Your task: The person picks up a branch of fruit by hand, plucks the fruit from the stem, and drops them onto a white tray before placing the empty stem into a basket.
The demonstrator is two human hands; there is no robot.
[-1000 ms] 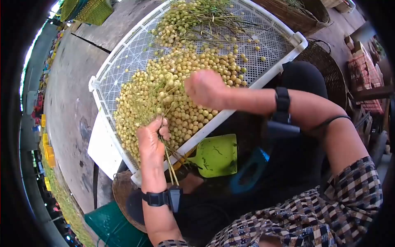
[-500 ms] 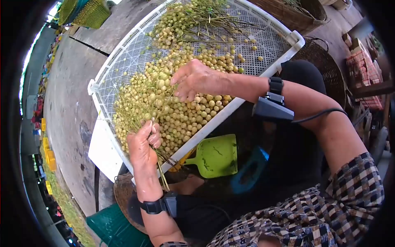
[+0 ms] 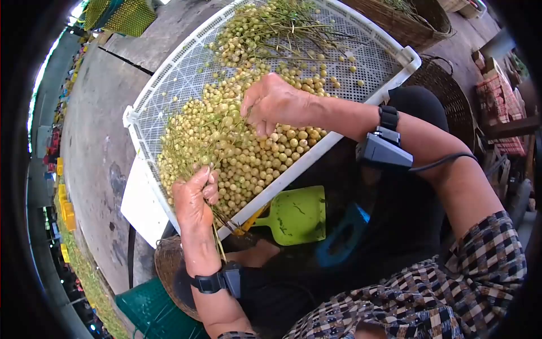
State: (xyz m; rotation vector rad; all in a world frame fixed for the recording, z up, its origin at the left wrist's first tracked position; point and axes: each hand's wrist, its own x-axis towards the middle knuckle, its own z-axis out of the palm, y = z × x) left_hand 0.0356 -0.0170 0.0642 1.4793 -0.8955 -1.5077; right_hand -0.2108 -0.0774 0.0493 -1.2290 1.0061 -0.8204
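Observation:
A white perforated plastic tray (image 3: 144, 148) holds a heap of small round yellow-green fruits (image 3: 254, 164). Over its near left corner, my left hand (image 3: 195, 192) is closed around a bunch of thin green stems (image 3: 195, 150), whose fruit-bearing ends spread over the heap. The cut ends stick out below my wrist. My right hand (image 3: 276, 104) is above the middle of the heap with its fingers curled in a pinch by the tips of the bunch. What lies between those fingertips is hidden.
More stemmed fruit bunches (image 3: 288, 28) lie at the tray's far end. A lime-green dustpan (image 3: 299, 216) is below the near rim. Woven baskets (image 3: 389, 25) stand behind and right of the tray; a green basket (image 3: 158, 308) is at lower left. Wooden boards (image 3: 93, 130) extend leftward.
My right hand has shifted slightly right and pulled a little away from the bunch, its fingers more tightly curled. My left hand keeps its hold on the stems, nearly still.

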